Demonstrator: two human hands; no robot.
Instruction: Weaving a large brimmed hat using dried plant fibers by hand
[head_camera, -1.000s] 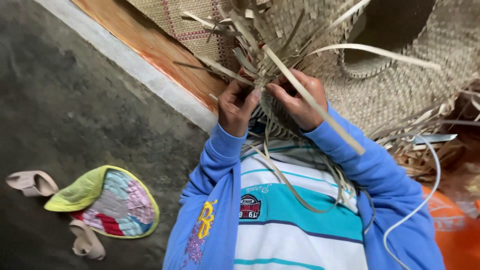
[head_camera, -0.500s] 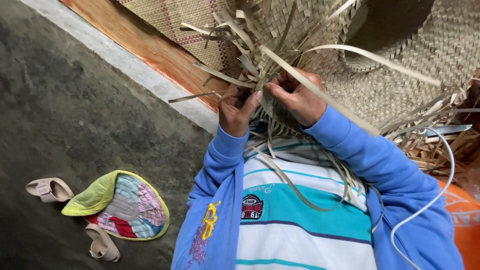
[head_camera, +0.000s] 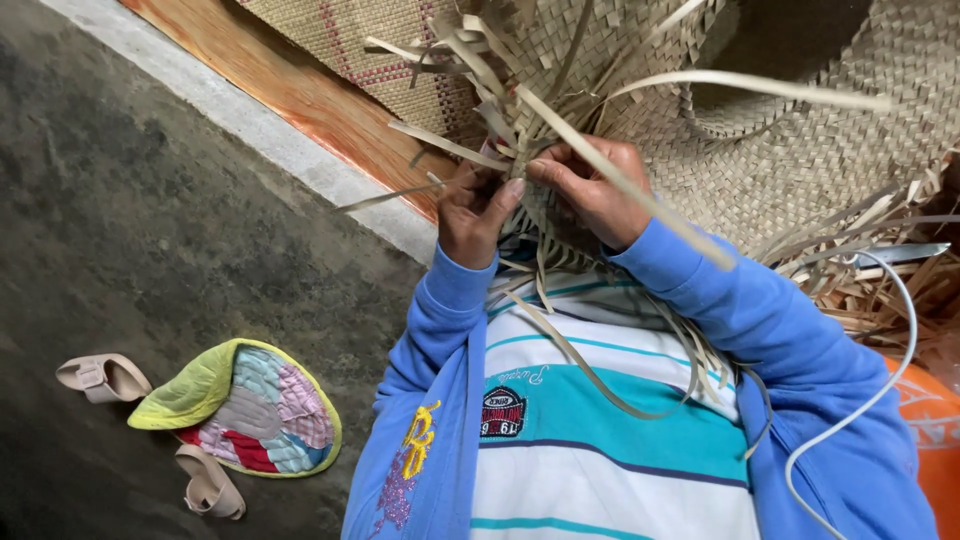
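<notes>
The left hand (head_camera: 478, 205) and right hand (head_camera: 590, 185) meet close together, fingers closed on thin palm strips (head_camera: 520, 150) at the ragged edge of a half-woven mat (head_camera: 600, 60), seemingly pinching them taut so the plaiting holds. Loose strips fan out and trail over the striped shirt (head_camera: 600, 440), crowding the view. Beyond lie a finished woven mat (head_camera: 340, 30), a patchwork cushion (head_camera: 245, 405) and pale sandals (head_camera: 100, 375) on the floor (head_camera: 120, 220).

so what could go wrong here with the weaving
Both hands, left hand and right hand, pinch thin strips at the basket; a strip could slip loose or crease. Long loose ends stick out toward the face and might poke. The white cord across the right sleeve could snag.
</notes>
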